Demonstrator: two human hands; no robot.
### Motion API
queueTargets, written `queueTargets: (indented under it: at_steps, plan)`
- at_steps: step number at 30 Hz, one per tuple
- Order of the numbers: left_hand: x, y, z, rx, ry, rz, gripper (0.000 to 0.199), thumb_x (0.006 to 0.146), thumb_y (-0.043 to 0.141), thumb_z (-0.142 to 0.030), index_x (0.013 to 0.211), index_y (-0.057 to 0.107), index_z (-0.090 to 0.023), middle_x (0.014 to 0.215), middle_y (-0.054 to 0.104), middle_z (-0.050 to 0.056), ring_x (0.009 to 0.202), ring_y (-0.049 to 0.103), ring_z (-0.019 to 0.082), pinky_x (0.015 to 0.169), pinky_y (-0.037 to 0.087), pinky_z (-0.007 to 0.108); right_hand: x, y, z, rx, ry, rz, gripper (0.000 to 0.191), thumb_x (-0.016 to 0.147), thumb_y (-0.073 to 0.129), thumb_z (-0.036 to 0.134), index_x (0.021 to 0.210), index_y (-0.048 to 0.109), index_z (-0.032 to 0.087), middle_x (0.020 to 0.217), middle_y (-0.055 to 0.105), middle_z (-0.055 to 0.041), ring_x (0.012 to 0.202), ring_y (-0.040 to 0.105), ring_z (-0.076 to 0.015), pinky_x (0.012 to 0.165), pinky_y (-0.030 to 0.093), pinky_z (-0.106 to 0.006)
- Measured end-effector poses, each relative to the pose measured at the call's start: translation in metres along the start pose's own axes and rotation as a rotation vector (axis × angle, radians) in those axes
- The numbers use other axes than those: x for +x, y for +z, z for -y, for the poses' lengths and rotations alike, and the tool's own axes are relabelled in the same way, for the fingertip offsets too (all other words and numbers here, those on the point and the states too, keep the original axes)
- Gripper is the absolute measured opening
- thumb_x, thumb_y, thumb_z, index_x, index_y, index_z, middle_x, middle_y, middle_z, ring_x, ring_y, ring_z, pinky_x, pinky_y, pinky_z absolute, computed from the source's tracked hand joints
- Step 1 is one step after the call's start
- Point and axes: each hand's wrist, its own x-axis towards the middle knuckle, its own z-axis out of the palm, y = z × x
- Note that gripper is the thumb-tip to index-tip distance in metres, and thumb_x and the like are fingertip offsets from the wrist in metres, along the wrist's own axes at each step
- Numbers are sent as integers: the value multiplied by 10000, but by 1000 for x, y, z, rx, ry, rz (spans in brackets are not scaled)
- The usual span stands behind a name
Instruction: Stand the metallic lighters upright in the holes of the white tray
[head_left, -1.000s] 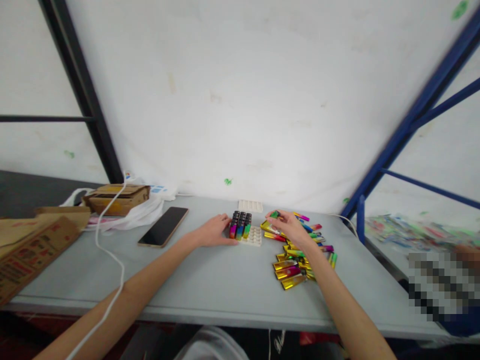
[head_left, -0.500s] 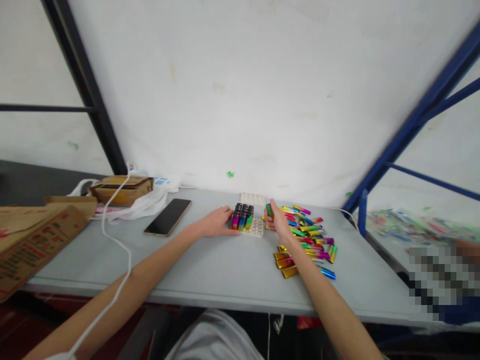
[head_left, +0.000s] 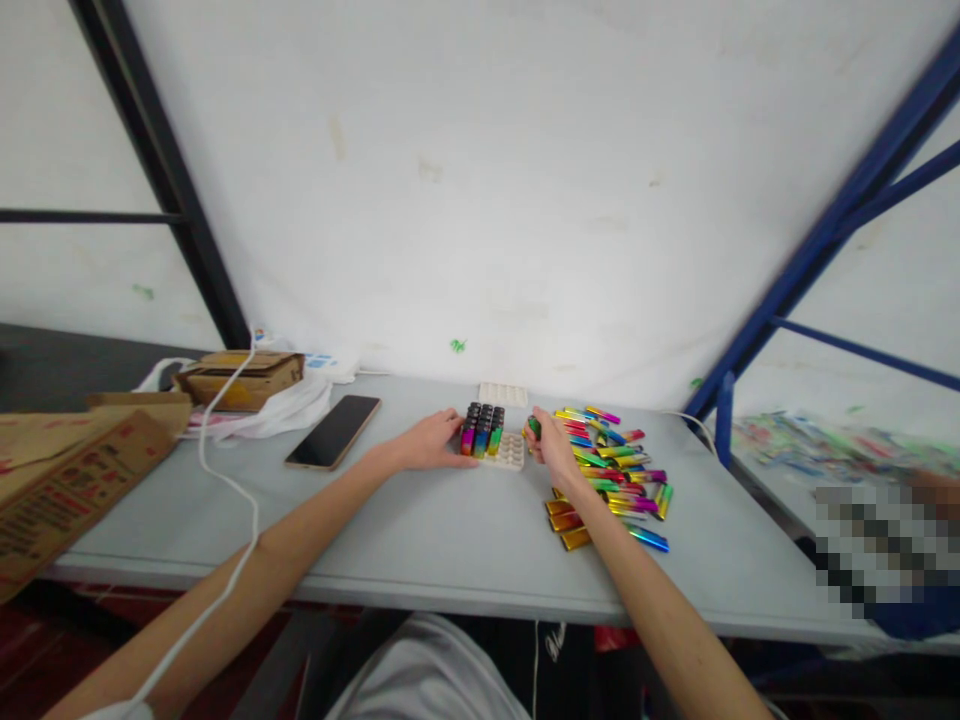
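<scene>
A small white tray with rows of round pockets lies on the grey table. Shiny multicoloured lighters with black tops stand upright in its left part; the pockets on its right side are bare. My left hand grips the tray's left end, thumb at the near side and fingers at the far side. To the right of the tray, my right hand is closed around a green lighter, mostly covered by the fingers. Beyond and beneath my right wrist, a loose pile of metallic lighters lies spread out.
A second white tray lies near the wall. On the left are a phone, a cardboard box on a white plastic bag, and a larger carton. A white cable crosses over my left forearm. Blue framing rises at right.
My right hand has turned slightly, and the green lighter in it is now more covered by the fingers. My left hand stays at the tray. The whole view has shifted a little.
</scene>
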Motion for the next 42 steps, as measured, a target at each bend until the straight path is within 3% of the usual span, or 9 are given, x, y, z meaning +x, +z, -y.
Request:
queueTargets:
  at_steps: [4, 9, 12, 14, 19, 31, 42]
  plan:
    - [0, 0, 0, -1, 5, -11, 599, 779, 672, -734, 998, 658, -177, 1019, 646, 117, 950, 616, 297, 894, 514, 401, -1, 0, -1, -59, -80, 73, 670, 877, 387, 840, 693, 540, 213, 502, 320, 70, 422, 278, -102, 418, 219, -241]
    - [0, 0, 0, -8, 7, -18, 602, 771, 679, -742, 989, 662, -181, 1004, 648, 113, 937, 613, 297, 887, 518, 407, -7, -3, 2, -226, -311, 151, 600, 963, 364, 752, 1026, 622, 214, 728, 536, 17, 573, 500, -142, 548, 434, -264]
    - [-1, -1, -1, -16, 15, -27, 582, 775, 682, -731, 979, 661, -187, 1007, 653, 111, 932, 610, 292, 880, 518, 401, -9, -5, 6, -387, -501, 130, 476, 973, 469, 660, 982, 617, 208, 900, 619, -44, 809, 610, -185, 758, 508, -302]
    - [-1, -1, -2, -16, 17, -24, 568, 779, 680, -726, 967, 657, -190, 1002, 654, 108, 932, 610, 292, 877, 517, 400, -11, -4, 8, -465, -583, 107, 413, 956, 541, 613, 920, 604, 207, 896, 620, -44, 853, 607, -195, 805, 494, -310]
    - [-1, -2, -3, 6, 1, 7, 576, 797, 660, -733, 971, 640, -184, 1024, 641, 111, 956, 611, 290, 886, 514, 390, -15, -2, 8, -543, -534, 125, 342, 946, 596, 555, 949, 590, 214, 676, 574, 35, 665, 557, -166, 681, 437, -280]
    - [0, 2, 1, -1, 2, -14, 612, 780, 681, -720, 1033, 658, -164, 1021, 646, 115, 951, 618, 300, 884, 511, 395, -8, -3, 4, -620, -669, 148, 346, 961, 621, 543, 922, 618, 200, 748, 671, -19, 664, 591, -173, 654, 451, -280]
    - [-1, -3, -4, -1, -19, 14, 656, 786, 676, -724, 1076, 668, -136, 1038, 634, 125, 971, 623, 313, 898, 509, 411, -6, 1, 0, -587, -621, 93, 358, 941, 647, 543, 835, 610, 202, 677, 648, 0, 597, 579, -157, 579, 425, -260]
